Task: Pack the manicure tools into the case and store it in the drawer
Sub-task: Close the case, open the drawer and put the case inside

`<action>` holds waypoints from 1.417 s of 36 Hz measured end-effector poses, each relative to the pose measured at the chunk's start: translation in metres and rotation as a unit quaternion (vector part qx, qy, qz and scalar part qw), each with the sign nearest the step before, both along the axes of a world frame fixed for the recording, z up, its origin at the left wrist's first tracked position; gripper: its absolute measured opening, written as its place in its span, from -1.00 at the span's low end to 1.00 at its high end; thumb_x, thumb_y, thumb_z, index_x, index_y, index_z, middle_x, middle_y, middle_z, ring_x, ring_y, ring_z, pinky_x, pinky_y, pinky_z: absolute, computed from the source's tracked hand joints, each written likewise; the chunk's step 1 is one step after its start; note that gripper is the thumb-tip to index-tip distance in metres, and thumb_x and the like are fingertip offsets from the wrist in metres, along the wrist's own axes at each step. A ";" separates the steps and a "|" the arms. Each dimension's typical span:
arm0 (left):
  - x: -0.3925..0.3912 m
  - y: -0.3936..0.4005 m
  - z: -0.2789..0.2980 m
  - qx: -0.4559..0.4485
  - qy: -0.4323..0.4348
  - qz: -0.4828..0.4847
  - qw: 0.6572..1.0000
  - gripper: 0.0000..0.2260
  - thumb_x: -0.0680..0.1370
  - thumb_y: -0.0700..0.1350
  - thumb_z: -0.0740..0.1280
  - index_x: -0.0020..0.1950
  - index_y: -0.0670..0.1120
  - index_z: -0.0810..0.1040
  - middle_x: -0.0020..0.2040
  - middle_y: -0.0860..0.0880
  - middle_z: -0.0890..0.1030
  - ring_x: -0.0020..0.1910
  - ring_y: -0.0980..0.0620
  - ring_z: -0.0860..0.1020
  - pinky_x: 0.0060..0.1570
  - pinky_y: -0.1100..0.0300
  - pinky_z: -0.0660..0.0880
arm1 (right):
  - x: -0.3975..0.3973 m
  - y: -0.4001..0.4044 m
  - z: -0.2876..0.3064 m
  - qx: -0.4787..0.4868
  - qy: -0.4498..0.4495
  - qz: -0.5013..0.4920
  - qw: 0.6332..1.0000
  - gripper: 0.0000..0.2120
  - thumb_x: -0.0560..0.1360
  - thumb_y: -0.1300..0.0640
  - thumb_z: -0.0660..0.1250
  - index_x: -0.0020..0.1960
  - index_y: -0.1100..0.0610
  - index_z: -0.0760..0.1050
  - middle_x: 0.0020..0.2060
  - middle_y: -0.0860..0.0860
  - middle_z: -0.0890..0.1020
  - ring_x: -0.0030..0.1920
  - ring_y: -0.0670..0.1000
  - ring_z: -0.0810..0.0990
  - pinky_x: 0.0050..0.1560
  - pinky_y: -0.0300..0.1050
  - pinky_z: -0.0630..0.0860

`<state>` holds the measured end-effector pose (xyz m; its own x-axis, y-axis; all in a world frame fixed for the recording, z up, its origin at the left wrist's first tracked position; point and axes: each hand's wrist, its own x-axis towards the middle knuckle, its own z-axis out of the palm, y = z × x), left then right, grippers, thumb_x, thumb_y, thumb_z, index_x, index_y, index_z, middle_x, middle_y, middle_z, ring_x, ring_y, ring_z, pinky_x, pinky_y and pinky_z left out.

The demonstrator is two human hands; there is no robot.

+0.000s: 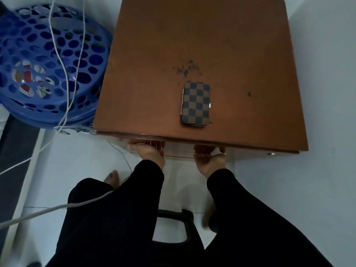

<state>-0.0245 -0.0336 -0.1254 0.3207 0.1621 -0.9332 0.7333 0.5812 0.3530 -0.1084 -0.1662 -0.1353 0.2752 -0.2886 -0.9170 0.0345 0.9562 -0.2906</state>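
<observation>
Up top, one brown-and-black checkered manicure case (195, 104) lies closed on the brown wooden cabinet (192, 45), near its front edge. Below it, two hands reach under that edge: the left hand (149, 151) and right hand (209, 157), fingers curled, seemingly on the drawer front (179, 151), though shadow hides the grip. One blue perforated plastic basket (48, 70) stands just beside the cabinet, crossed by white cords (63, 60).

Both hands' fingers (143, 146) hidden under tabletop (192, 45).
</observation>
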 end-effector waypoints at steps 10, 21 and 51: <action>-0.034 0.021 0.009 -0.017 -0.036 0.023 0.999 -0.29 0.51 0.42 -0.06 0.50 0.00 0.28 0.42 0.03 0.42 0.37 -0.01 0.42 0.39 0.14 0.30 | -0.037 0.021 -0.001 0.005 -0.013 -0.030 0.999 -0.51 0.61 -0.12 -0.14 -0.02 0.21 0.41 -0.24 0.08 0.44 -0.32 0.02 0.39 -0.26 -0.19 0.35; -0.095 0.057 0.013 -0.003 -0.004 -0.023 1.000 -0.30 0.53 0.39 -0.14 0.40 0.01 0.43 0.28 -0.04 0.57 0.18 -0.06 0.55 0.10 0.19 0.38 | -0.097 0.051 0.004 0.005 -0.023 0.003 1.000 -0.40 0.57 -0.06 0.10 0.51 0.23 0.19 0.37 0.14 0.44 0.36 0.10 0.45 0.51 -0.07 0.14; -0.184 0.111 0.073 -0.052 -0.079 -0.079 0.992 -0.36 0.59 0.30 -0.10 0.55 -0.06 0.13 0.52 -0.13 0.26 0.48 -0.16 0.24 0.48 -0.04 0.14 | -0.187 0.106 0.071 -0.067 0.013 0.058 0.996 -0.46 0.65 0.01 -0.15 0.48 0.32 0.17 0.44 0.25 0.32 0.44 0.21 0.32 0.48 0.03 0.22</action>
<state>-0.2082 0.0771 -0.0521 0.4789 0.0035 -0.8778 0.7583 0.5022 0.4157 -0.2959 -0.0598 -0.0642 0.2908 -0.3770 -0.8794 -0.0825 0.9058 -0.4157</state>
